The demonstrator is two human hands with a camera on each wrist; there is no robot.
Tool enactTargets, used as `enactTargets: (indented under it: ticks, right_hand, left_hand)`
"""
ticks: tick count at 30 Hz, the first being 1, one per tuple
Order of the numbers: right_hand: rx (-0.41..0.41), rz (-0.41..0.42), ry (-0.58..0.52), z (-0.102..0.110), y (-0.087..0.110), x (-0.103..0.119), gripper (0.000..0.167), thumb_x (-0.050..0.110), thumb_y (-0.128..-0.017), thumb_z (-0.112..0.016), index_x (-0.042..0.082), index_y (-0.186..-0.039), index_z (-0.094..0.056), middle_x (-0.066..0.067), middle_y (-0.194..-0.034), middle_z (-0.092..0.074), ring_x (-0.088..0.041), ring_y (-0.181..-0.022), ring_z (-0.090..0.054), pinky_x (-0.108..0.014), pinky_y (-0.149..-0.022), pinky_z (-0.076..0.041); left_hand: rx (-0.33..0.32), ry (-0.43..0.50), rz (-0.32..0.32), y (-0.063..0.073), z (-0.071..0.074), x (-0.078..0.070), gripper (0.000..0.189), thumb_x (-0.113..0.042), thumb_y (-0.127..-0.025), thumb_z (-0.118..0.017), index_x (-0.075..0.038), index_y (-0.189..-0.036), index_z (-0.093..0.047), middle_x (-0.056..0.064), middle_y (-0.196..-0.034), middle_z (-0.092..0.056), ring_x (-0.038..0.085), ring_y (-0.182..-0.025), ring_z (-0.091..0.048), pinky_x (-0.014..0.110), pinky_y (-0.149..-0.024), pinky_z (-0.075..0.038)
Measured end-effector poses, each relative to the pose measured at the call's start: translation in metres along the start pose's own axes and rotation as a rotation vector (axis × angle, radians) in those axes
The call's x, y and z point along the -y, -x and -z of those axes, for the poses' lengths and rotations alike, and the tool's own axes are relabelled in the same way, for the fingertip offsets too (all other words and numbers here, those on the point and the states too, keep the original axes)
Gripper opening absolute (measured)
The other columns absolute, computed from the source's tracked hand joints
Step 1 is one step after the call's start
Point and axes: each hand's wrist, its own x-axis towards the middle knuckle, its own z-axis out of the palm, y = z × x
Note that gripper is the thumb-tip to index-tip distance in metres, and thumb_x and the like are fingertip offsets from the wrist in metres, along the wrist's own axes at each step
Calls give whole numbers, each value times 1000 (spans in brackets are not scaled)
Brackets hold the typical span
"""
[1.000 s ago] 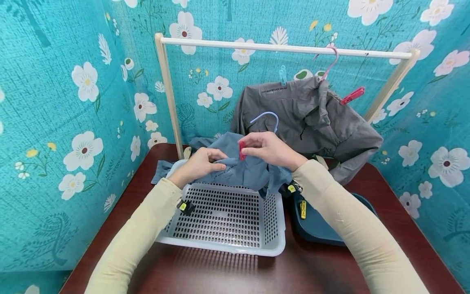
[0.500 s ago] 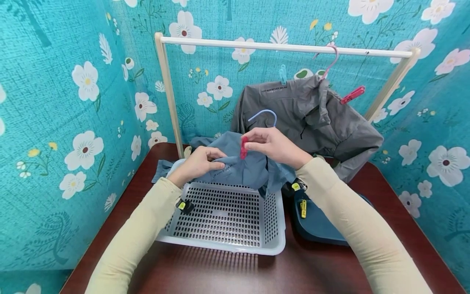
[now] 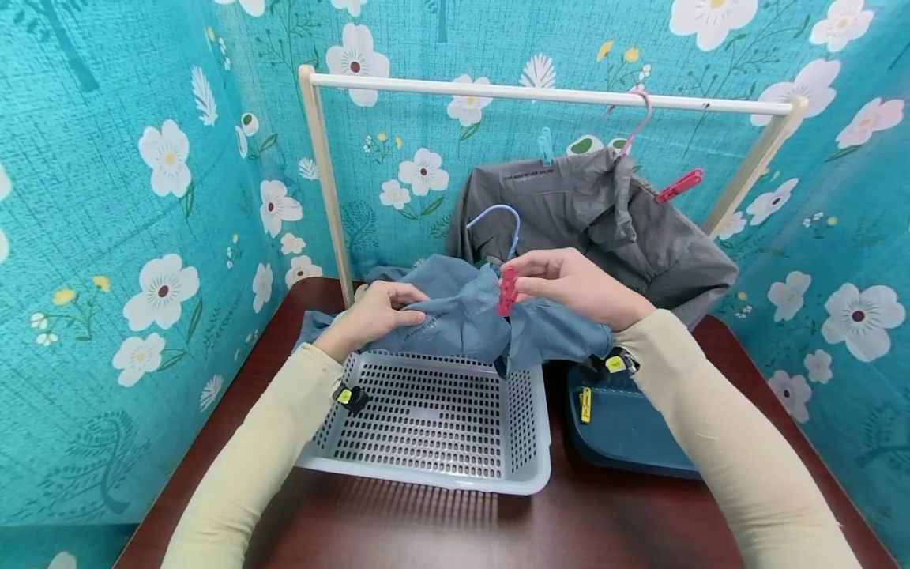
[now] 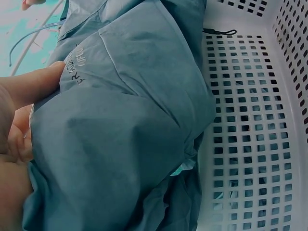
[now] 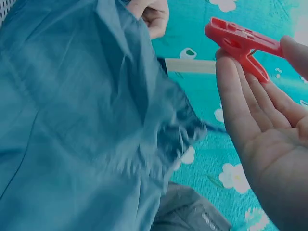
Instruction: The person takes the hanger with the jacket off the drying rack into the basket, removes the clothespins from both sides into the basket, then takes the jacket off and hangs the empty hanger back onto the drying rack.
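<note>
A blue jacket-like garment (image 3: 462, 316) with small dark lettering drapes over the back of the basket. My left hand (image 3: 373, 316) pinches its upper edge between thumb and fingers; in the left wrist view the thumb presses beside the lettering (image 4: 76, 65). The hook of a light blue hanger (image 3: 517, 229) sticks up from the garment's neck. My right hand (image 3: 579, 284) pinches a red clothespin (image 3: 507, 292) by its handle ends. In the right wrist view the clothespin (image 5: 238, 41) stands apart from the gathered cloth.
A white perforated basket (image 3: 426, 480) is under the garment. Behind, a rack's rail (image 3: 455, 85) carries a grey jacket (image 3: 547, 205) on a pink hanger (image 3: 643, 118), with blue and red clothespins on it. At right, a dark blue bin (image 3: 640, 458) has a yellow clothespin (image 3: 585, 405).
My right hand has moved right with the red clothespin, off the garment near my left hand to its neck. The hanger hook has shifted left and up. My left hand keeps its grip, slightly further left.
</note>
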Motion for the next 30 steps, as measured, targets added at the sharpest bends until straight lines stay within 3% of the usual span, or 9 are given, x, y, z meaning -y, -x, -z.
enactTargets:
  ticks: [13, 25, 30]
  right_hand:
    - [25, -89, -78, 23, 28, -26, 46, 20, -97, -56, -6, -135, -46, -15, -123, -60, -23, -105, -62, -32, -90, -47]
    - [90, -136, -14, 39, 59, -57, 43, 17, -98, -55, -6, -133, -48, -14, -118, -63, -21, -105, -61, -30, -87, -48]
    - [106, -186, -41, 44, 69, -75, 43, 17, -98, -55, -7, -133, -47, -15, -115, -64, -21, -103, -62, -33, -86, -49]
  left_hand:
    - [-26, 4, 18, 3, 10, 3, 21, -12, -90, -66, -8, -110, -69, 7, -107, -64, 23, -90, -60, 36, -78, -48]
    - [-67, 8, -2, 4, 19, 5, 23, -13, -89, -67, -6, -111, -68, 8, -103, -66, 22, -88, -60, 34, -75, -48]
    - [-79, 22, 12, 5, 20, 3, 23, -13, -89, -67, -7, -111, -68, 8, -103, -65, 22, -88, -60, 33, -74, -48]
